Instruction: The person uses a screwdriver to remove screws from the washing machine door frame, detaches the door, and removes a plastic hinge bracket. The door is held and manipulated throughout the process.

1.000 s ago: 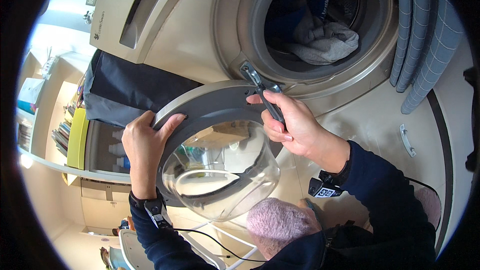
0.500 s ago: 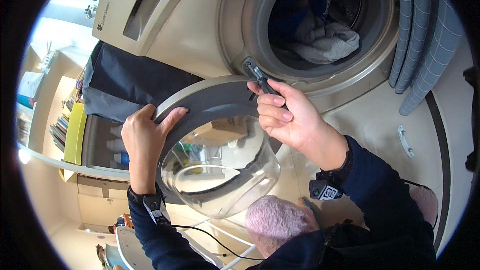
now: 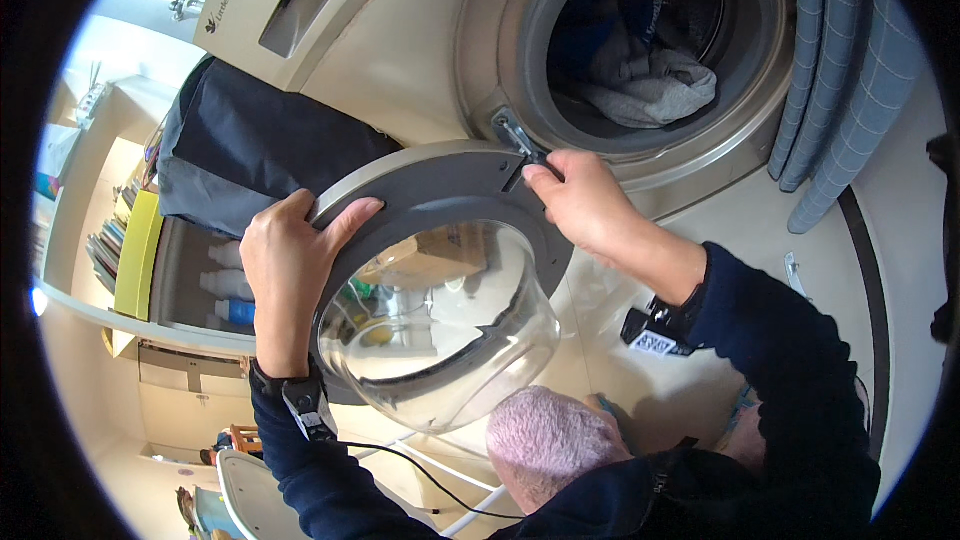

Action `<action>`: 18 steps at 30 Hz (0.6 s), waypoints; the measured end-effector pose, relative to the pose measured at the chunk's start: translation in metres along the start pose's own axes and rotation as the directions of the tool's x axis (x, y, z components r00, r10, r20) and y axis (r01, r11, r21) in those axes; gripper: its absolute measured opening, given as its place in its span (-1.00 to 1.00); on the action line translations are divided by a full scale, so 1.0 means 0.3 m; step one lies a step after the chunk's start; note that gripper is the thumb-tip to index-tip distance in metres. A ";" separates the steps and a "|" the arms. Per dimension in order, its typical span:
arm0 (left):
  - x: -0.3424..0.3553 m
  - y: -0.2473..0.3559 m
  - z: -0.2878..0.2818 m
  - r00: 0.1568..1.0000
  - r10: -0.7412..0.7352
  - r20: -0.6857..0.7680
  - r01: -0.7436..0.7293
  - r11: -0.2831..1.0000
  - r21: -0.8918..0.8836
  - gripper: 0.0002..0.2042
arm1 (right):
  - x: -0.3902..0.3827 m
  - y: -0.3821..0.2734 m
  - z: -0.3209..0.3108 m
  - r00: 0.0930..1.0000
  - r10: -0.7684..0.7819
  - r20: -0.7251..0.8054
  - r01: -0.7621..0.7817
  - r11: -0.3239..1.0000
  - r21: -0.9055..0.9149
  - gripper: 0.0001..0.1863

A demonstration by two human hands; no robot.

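The left hand (image 3: 303,245) is gripping the rim of the open washer door (image 3: 430,183), its thumb lying over the dark grey inner ring and its fingers going out of sight behind the edge. The door's clear bowl-shaped window (image 3: 455,370) is bulging out to the right of and below this hand. The right hand (image 3: 582,202) is closing around a dark tool (image 3: 537,158), mostly hidden by the fingers, at the upper right of the door. Just up and left of the right hand, a silver hinge (image 3: 508,126) is joining the door to the washing machine (image 3: 395,85). Above and right of that hand, grey cloth (image 3: 665,90) is lying inside the drum opening. Farther right, a checked grey curtain (image 3: 865,110) is hanging. A black fabric item (image 3: 265,130) is sitting above the left hand, while bottles (image 3: 228,285) and a yellow-green bin (image 3: 138,255) are standing to its left.
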State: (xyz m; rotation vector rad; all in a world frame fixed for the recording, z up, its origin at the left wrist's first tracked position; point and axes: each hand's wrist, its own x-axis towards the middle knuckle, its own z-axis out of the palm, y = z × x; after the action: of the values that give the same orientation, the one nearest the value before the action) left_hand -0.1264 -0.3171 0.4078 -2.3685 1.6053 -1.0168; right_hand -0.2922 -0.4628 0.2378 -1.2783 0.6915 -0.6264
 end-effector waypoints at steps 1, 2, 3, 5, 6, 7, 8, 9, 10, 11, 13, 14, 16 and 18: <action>0.002 0.001 -0.001 1.000 -0.012 0.000 0.012 1.000 0.028 -0.33 | 0.001 -0.012 -0.016 0.984 -0.170 -0.050 0.144 0.932 -0.332 -0.70; 0.004 0.004 -0.003 1.000 -0.014 -0.003 0.014 0.999 0.043 -0.32 | -0.001 -0.022 -0.025 0.955 -0.292 -0.057 0.192 0.751 -0.632 -0.70; 0.004 0.008 -0.005 1.000 -0.023 0.020 0.022 0.998 0.051 -0.32 | -0.009 -0.029 -0.031 0.930 -0.364 -0.051 0.223 0.670 -0.708 -0.78; 0.007 0.016 -0.012 1.000 -0.024 0.017 0.023 0.999 0.042 -0.31 | -0.017 -0.047 -0.014 0.910 -0.414 0.004 0.216 0.466 -0.858 -0.79; 0.005 0.020 -0.018 0.999 -0.033 0.038 0.032 0.999 0.035 -0.31 | -0.024 -0.054 0.004 0.877 -0.478 0.035 0.228 0.351 -0.908 -0.77; 0.004 0.023 -0.024 0.998 -0.034 0.046 0.032 0.999 0.034 -0.31 | -0.039 -0.058 0.035 0.863 -0.504 0.042 0.146 0.170 -0.975 -0.71; 0.002 0.027 -0.028 0.998 -0.029 0.052 0.027 0.999 0.034 -0.31 | -0.048 -0.062 0.054 0.813 -0.574 0.098 0.130 0.016 -0.991 -0.70; 0.000 0.029 -0.031 0.997 -0.033 0.063 0.031 0.999 0.030 -0.31 | -0.052 -0.069 0.077 0.760 -0.628 0.168 0.106 -0.136 -0.985 -0.70; -0.003 0.028 -0.037 0.999 -0.013 0.038 0.012 1.000 0.008 -0.31 | -0.057 -0.075 0.087 0.747 -0.613 0.258 0.098 -0.282 -0.954 -0.69; -0.008 0.030 -0.037 0.991 -0.095 0.098 0.104 0.990 -0.097 -0.32 | -0.058 -0.082 0.094 0.776 -0.593 0.216 0.092 -0.233 -0.968 -0.70; -0.015 0.026 -0.040 0.998 -0.029 0.047 0.031 0.998 -0.052 -0.35 | -0.058 -0.086 0.058 0.844 -0.536 0.035 0.227 0.297 -0.928 -0.65; -0.017 0.023 -0.041 1.000 0.003 0.019 -0.002 1.000 -0.027 -0.37 | -0.055 -0.086 0.029 0.891 -0.454 -0.024 0.252 0.537 -0.805 -0.63; -0.021 0.020 -0.040 0.997 -0.052 0.066 0.054 0.998 -0.031 -0.37 | -0.044 -0.078 -0.014 0.952 -0.278 -0.131 0.125 0.738 -0.663 -0.59; -0.023 0.017 -0.037 0.995 -0.062 0.072 0.066 0.997 -0.048 -0.37 | -0.029 -0.041 -0.047 0.966 -0.247 -0.080 0.141 0.758 -0.636 -0.60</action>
State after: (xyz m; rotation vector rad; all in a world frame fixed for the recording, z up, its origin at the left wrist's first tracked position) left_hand -0.1383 -0.3103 0.4110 -2.4743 1.5579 -0.9027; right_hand -0.3091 -0.4674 0.2487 -1.9614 0.9566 -0.7007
